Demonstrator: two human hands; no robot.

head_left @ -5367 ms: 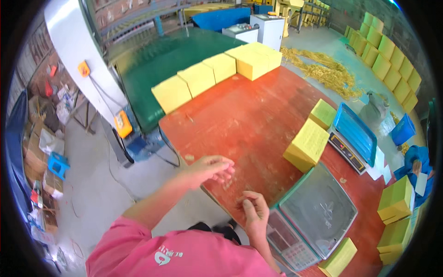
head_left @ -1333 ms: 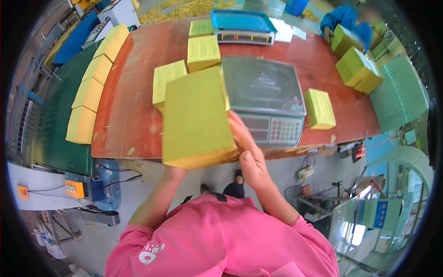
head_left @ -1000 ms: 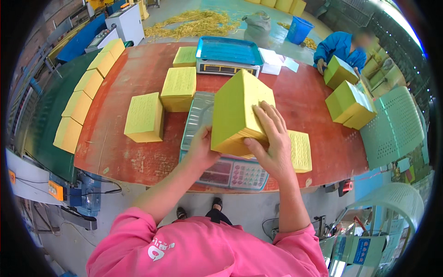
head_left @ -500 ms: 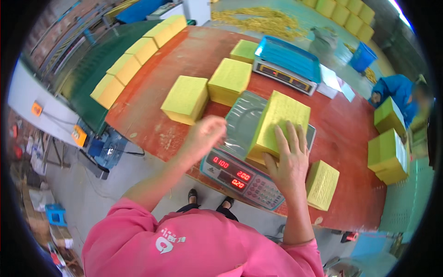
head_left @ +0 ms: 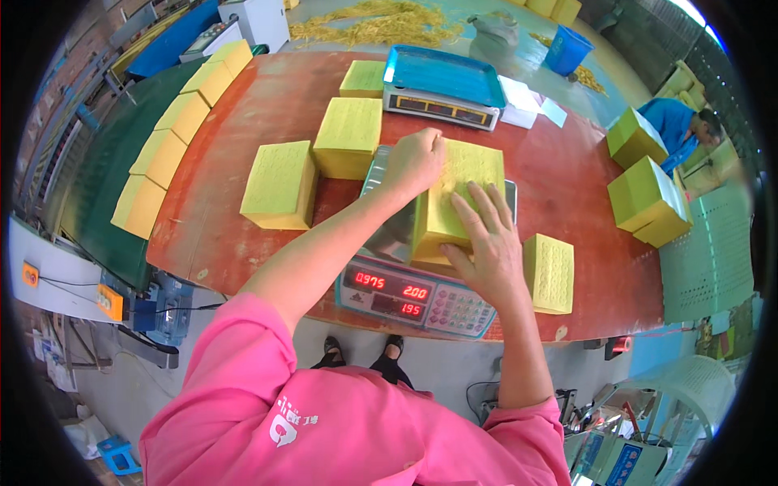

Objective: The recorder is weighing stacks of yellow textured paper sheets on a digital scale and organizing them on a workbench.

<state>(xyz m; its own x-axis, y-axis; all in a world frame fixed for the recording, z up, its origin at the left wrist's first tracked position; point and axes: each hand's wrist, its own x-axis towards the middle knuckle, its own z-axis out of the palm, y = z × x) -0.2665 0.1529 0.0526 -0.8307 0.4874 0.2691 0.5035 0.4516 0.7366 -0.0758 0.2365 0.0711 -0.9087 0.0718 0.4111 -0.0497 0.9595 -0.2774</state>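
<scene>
A block of stacked yellow paper (head_left: 476,162) stands on the metal pan of a digital scale (head_left: 415,298) with red lit digits. My right hand (head_left: 490,243) lies on top of this block near its right side, fingers spread, thumb towards the near edge. Curled into a fist, my left hand (head_left: 416,164) is at the block's upper left edge; whatever its fingers may hold is hidden. Left of the scale are two more yellow paper blocks, one nearer (head_left: 279,182) and one farther (head_left: 348,134). A smaller yellow block (head_left: 549,274) sits right of the scale.
A second scale with a blue tray (head_left: 444,74) stands at the far side of the red table (head_left: 583,243). Yellow blocks (head_left: 154,158) line the green conveyor (head_left: 89,194) at left. At right, a person in blue (head_left: 673,130) is beside more paper blocks (head_left: 648,198).
My left hand has moved from beside the block to its upper left edge. My right hand stays on the block. The scale's digits have changed, and the view has shifted.
</scene>
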